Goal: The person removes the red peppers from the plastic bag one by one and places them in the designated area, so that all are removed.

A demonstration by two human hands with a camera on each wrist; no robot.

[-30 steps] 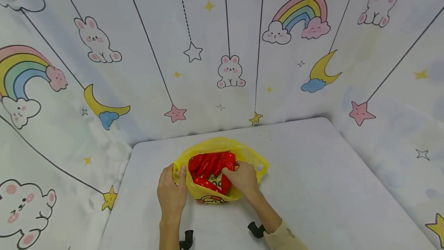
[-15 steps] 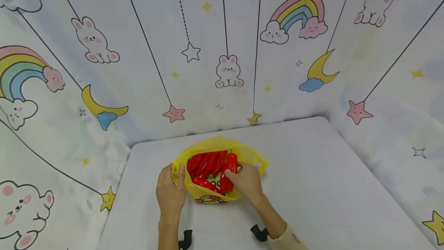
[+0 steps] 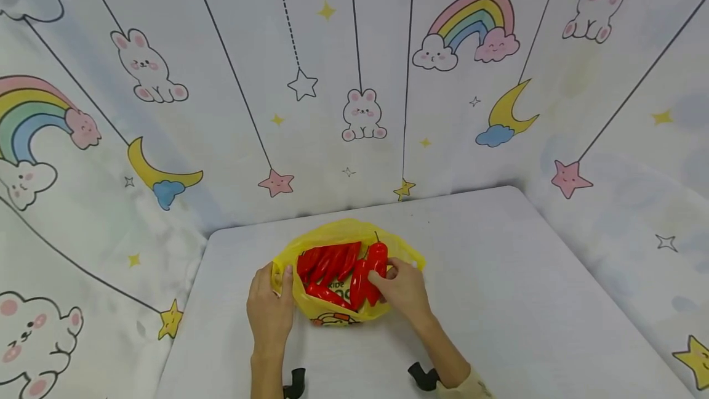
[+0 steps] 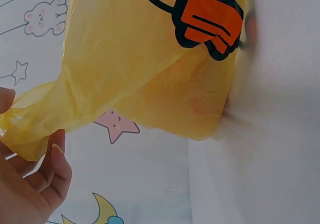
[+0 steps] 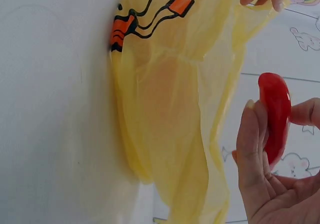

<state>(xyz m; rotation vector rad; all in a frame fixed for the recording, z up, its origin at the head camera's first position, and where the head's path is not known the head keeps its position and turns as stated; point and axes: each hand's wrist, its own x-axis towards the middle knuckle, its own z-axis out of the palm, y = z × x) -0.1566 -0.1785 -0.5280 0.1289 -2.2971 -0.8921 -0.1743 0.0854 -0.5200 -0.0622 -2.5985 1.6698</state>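
Note:
A yellow plastic bag (image 3: 350,226) stands with its mouth spread wide, a cartoon print on its front. Several red chili peppers (image 3: 327,262) lie inside it. My left hand (image 3: 269,306) grips the bag's left handle; the left wrist view shows its fingers curled round the gathered yellow plastic (image 4: 37,129). Between thumb and fingers of my right hand (image 3: 408,291) is one red chili pepper (image 3: 379,256), held above the bag's right side with its thin stem pointing away. In the right wrist view this glossy pepper (image 5: 276,111) is clear of the plastic.
The bag stands on a white table (image 3: 498,300). Behind and at the sides hangs a pale cloth backdrop (image 3: 238,103) printed with bunnies, stars and rainbows. Black curved pieces (image 3: 423,377) show beside both wrists.
My right hand has lifted the chili pepper and moved it to the right, apart from another pepper still in the bag. My left hand keeps its hold on the bag.

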